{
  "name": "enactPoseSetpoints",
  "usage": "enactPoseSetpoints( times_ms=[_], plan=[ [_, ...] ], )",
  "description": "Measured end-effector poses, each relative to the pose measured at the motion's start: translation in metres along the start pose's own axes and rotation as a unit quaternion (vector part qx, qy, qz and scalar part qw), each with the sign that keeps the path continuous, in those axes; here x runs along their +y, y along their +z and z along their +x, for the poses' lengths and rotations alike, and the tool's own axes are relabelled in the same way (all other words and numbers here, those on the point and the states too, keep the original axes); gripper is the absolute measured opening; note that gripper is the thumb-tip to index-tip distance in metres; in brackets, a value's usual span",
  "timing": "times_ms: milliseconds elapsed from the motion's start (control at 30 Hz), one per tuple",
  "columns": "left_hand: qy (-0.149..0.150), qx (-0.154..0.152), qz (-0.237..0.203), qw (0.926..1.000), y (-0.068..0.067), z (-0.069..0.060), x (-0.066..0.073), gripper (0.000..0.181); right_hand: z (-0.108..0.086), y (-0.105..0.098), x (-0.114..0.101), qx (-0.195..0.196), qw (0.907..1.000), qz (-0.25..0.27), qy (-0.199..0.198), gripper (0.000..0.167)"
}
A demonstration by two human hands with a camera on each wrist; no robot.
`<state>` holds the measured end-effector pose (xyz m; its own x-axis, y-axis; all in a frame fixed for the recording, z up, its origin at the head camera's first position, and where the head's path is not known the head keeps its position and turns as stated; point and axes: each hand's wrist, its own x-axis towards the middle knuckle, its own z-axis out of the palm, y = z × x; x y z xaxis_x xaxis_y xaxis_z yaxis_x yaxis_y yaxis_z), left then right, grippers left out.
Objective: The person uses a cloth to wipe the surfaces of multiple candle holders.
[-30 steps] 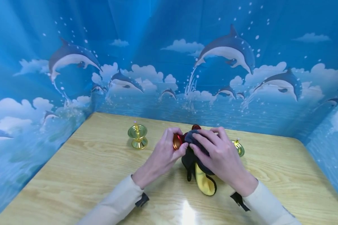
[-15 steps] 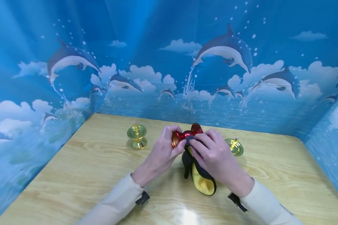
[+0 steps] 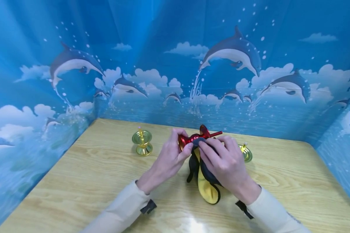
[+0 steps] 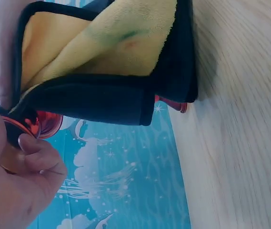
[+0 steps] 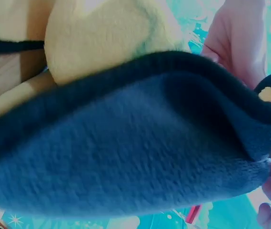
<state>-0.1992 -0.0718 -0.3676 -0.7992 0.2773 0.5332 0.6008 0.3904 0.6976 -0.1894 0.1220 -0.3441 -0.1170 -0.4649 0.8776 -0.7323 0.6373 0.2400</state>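
At the wooden table (image 3: 90,181), the person works a bit right of centre, with a red metallic pedestal candle holder (image 3: 194,138) tipped on its side between the two hands. The left hand (image 3: 172,152) has the flared base, its fingers bent behind it and the thumb in front, a firm-looking hold with no slack that I would guess is meant to keep the piece from turning. The right hand (image 3: 224,158) is closed on a two-sided cloth (image 3: 204,186), dark blue on one face and yellow on the other, pinching a fold of it against the narrow stem; bunching it small like that probably lets it reach between base and dish. Whether the fold goes right round the stem I cannot tell. The dish end and its thin rod point away to the right, left bare, and the rest of the cloth hangs down below the hands. I can't make out whether the red holder touches the tabletop. Two gold candle holders stand apart from this: one upright (image 3: 142,138) over to the left, the other (image 3: 246,155) just beyond the right hand, which partly hides it, both seemingly set aside to leave elbow room.
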Motion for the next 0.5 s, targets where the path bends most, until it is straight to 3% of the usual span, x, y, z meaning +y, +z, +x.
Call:
enactPoseSetpoints(
  times_ms=[200, 300, 400, 500],
  plan=[
    [0.052, -0.005, 0.065, 0.9965, -0.0002, -0.0015, -0.0018, 0.037, 0.0002, -0.0025, 0.0005, -0.017, 0.9992, 0.021, 0.030, 0.028],
    [0.056, -0.003, 0.072, 0.9959, -0.0010, -0.0017, -0.0008, 0.039, -0.0008, -0.0024, -0.0013, -0.022, 0.9994, 0.015, 0.021, 0.028],
    [0.026, 0.000, 0.040, 0.9989, -0.0011, -0.0010, 0.0011, 0.037, -0.0013, -0.0014, -0.0034, -0.028, 0.9996, 0.004, 0.005, 0.028],
    [-0.032, 0.000, -0.008, 0.9995, -0.0002, -0.0006, 0.0037, 0.034, -0.0019, -0.0002, -0.0046, -0.030, 0.9995, -0.006, -0.004, 0.028]
  ],
)
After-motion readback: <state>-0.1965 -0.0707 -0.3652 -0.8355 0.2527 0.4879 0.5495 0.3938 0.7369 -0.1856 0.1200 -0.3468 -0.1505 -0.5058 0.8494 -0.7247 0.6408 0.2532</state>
